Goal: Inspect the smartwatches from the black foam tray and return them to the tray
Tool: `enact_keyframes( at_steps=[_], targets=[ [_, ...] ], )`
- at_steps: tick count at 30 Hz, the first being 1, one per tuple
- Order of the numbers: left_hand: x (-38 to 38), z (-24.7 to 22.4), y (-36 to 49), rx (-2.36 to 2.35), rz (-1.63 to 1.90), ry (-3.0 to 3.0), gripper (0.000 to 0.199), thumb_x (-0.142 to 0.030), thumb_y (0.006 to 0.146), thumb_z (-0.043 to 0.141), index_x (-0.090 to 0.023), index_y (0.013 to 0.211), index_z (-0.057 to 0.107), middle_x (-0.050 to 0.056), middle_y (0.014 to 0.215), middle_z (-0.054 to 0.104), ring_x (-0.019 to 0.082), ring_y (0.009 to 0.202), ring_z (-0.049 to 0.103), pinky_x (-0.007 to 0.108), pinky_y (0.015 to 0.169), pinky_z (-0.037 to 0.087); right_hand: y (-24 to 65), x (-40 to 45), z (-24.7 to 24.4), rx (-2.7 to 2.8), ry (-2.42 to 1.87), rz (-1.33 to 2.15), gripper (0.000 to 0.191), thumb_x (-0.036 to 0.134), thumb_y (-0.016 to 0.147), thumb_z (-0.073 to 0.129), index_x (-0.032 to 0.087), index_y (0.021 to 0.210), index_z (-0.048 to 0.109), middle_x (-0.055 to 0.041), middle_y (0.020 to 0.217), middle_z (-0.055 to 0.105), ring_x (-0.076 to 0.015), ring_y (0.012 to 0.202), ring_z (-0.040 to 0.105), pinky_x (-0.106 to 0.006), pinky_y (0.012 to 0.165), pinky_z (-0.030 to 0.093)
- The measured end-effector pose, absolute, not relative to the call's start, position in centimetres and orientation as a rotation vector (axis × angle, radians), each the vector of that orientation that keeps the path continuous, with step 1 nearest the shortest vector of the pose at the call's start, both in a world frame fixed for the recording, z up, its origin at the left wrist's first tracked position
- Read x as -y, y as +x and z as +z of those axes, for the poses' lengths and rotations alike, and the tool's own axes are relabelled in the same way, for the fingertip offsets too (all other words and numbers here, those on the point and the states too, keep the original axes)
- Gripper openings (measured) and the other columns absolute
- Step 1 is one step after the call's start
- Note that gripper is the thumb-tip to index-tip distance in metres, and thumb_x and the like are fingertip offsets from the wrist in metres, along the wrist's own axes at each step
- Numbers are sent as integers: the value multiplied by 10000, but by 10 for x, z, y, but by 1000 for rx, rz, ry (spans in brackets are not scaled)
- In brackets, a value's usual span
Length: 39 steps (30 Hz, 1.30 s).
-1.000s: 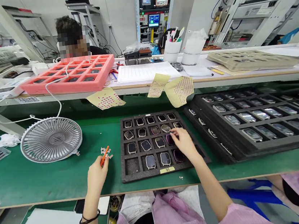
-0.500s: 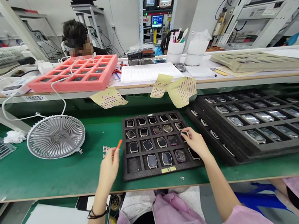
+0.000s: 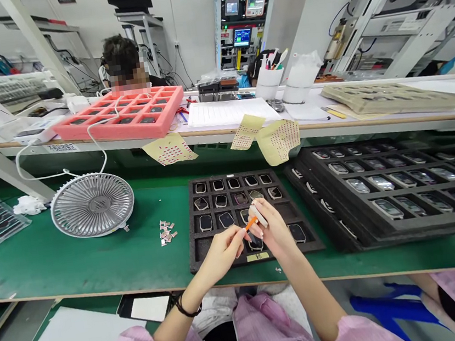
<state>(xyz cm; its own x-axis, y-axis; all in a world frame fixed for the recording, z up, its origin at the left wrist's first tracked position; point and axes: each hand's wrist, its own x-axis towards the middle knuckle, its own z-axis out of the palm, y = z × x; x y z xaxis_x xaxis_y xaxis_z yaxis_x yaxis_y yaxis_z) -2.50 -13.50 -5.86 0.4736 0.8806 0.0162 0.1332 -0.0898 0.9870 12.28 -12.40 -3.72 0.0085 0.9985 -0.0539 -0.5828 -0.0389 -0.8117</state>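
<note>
My right hand is closed around a silver-grey watch body, held tilted above the black foam tray. Between the fingers of my left hand is a thin orange stick, its tip against or very near the watch's edge. Exact contact is hard to see. Several square watch faces, such as one dark watch, sit in the tray's compartments, and my hands cover some of them. A yellow label is on the tray's front rim.
Left of the tray lie several small pinkish pieces and a white fan. Stacked black foam trays with watches stand at right. Above, a shelf holds a pink foam tray and papers. A person sits opposite.
My right hand has lifted a watch from the tray's right column and moved left. My left hand has moved right, bringing the orange stick to that watch. The view has shifted slightly.
</note>
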Motion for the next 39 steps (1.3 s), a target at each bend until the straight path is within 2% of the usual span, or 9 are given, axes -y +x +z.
enact_keyframes(
  at_steps=[6, 11, 17, 34, 39],
  targets=[
    [136, -57, -27, -914, 818, 1508, 436, -532, 926, 405, -156, 818, 598, -72, 492, 403, 79, 451, 320, 218, 493, 284, 118, 124, -37, 657, -733, 1538, 302, 354, 759, 755, 215, 762, 486, 103, 536, 448, -29, 333, 356, -147, 316, 300],
    [136, -56, -30, -925, 807, 1522, 454, -539, 916, 421, -144, 810, 618, -63, 486, 415, 80, 454, 335, 220, 500, 287, 117, 125, -37, 711, -743, 1496, 268, 359, 779, 746, 218, 811, 520, 104, 527, 467, -31, 331, 368, -148, 331, 327],
    [136, -56, -29, -885, 835, 1521, 446, -516, 926, 419, -138, 818, 630, -62, 483, 417, 78, 454, 336, 220, 504, 290, 116, 126, -34, 681, -694, 1560, 305, 364, 772, 747, 215, 759, 482, 116, 517, 438, -16, 313, 285, -151, 329, 330],
    [135, -54, -30, -898, 848, 1524, 466, -527, 930, 418, -134, 859, 658, -61, 478, 405, 79, 453, 322, 221, 496, 276, 114, 126, -35, 626, -654, 1597, 313, 379, 785, 728, 220, 736, 462, 112, 553, 440, -26, 319, 290, -205, 386, 419],
    [136, -51, -30, -894, 856, 1542, 450, -512, 926, 434, -131, 855, 663, -57, 488, 409, 80, 467, 337, 221, 507, 292, 115, 127, -36, 686, -704, 1520, 278, 368, 795, 727, 222, 787, 491, 103, 572, 492, -23, 330, 319, -185, 376, 386]
  ],
)
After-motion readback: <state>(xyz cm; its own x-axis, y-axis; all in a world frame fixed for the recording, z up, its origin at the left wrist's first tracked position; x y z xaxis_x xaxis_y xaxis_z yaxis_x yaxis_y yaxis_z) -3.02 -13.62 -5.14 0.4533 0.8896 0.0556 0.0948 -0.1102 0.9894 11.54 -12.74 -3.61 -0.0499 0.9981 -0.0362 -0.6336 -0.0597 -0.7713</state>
